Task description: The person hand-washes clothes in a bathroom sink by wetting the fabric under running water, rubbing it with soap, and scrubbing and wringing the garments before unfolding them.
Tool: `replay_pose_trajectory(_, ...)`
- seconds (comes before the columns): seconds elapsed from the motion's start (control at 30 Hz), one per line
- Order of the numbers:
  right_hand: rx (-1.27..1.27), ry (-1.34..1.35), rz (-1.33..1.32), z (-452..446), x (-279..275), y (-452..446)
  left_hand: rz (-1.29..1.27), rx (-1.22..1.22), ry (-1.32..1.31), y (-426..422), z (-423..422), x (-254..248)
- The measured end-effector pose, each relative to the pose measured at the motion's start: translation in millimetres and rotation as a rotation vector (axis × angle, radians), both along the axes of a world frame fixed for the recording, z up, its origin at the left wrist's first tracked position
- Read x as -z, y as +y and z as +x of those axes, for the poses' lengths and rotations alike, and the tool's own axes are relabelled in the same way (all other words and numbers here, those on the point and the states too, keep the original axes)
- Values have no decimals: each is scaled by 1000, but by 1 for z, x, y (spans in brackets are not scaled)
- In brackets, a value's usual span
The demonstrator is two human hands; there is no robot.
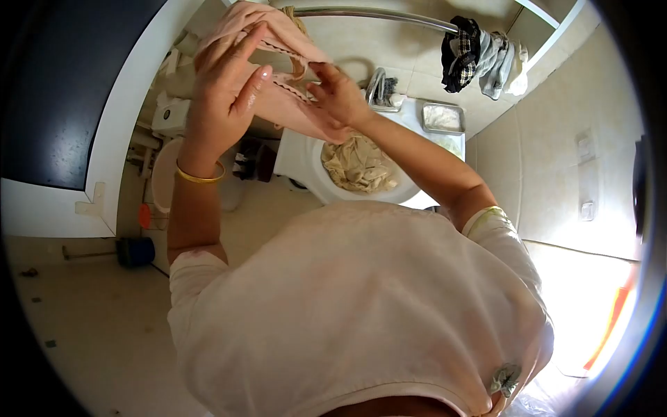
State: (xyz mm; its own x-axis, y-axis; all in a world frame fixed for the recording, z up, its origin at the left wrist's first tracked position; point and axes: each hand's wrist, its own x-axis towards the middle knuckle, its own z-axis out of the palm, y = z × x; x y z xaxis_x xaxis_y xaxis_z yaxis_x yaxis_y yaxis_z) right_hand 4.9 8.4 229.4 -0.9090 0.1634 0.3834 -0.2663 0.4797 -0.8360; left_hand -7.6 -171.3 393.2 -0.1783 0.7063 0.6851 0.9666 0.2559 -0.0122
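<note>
A pink garment (292, 115) with dark scalloped trim, perhaps underpants, is spread in the air between my two hands, above the left side of the washbasin. My right hand (338, 95) has its fingers curled on the garment's right edge. On the other side, my left hand (226, 94) lies against the cloth with fingers stretched out and thumb standing apart. Part of the fabric passes behind the left fingers, so their contact with it is partly hidden. A gold bangle (200, 174) circles my left wrist. Below, bunched beige cloth (358, 163) fills the basin (316, 170).
A metal rail (375, 14) runs above the basin; a black checked cloth (460, 59) and grey socks (493, 66) hang at its right. The faucet (376, 89) and a metal tray (443, 118) sit behind the basin. A dark-panelled door (62, 90) stands left.
</note>
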Motion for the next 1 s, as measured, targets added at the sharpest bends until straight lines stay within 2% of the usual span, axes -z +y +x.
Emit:
replay_pose_trajectory(0.03, 70, 112, 123, 0, 4, 11, 1, -22, 12, -2, -2, 1)
replay_pose_trajectory(0.13, 188, 22, 769, 16, -7, 40, 26, -36, -49, -3, 1, -2)
replay_pose_trajectory(0.23, 184, -49, 821, 31, -21, 59, -16, -138, -2, -9, -4, -1)
replay_pose_trajectory(0.27, 109, -55, 797, 38, -25, 69, -43, -192, 26, -12, -7, 0)
replay_pose_trajectory(0.37, 21, 43, 777, 62, -49, 88, -27, -330, -320, -22, -13, 3)
replay_pose_trajectory(0.4, 9, 124, 882, 66, -59, 94, -99, -390, -76, -24, -17, 5)
replay_pose_trajectory(0.5, 57, 303, 709, 74, -94, 110, -267, -483, -106, -30, -12, 6)
replay_pose_trajectory(0.57, 18, 399, 363, 81, -121, 106, -280, -427, -139, -38, -24, 14)
replay_pose_trajectory(0.63, 98, 420, 545, 80, -120, 101, -250, -363, -163, -42, -34, 20)
replay_pose_trajectory(0.7, 206, 229, 724, 83, -120, 105, -181, -291, -177, -47, -36, 22)
replay_pose_trajectory(0.73, 260, 135, 814, 84, -124, 108, -193, -289, -323, -48, -36, 23)
replay_pose_trajectory(0.83, 396, 312, 333, 93, -148, 106, -185, -226, -764, -49, -33, 24)
replay_pose_trajectory(0.87, 209, 566, 174, 74, -129, 109, -151, -172, -907, -52, -30, 22)
replay_pose_trajectory(0.9, 255, 432, 531, 71, -121, 115, -116, -115, -1047, -54, -28, 21)
replay_pose_trajectory(0.97, 62, -1, 253, 76, -121, 122, -111, -29, -1125, -70, -42, 25)
replay_pose_trajectory(1.0, 140, 63, 102, 75, -125, 130, -105, 19, -1163, -73, -48, 27)
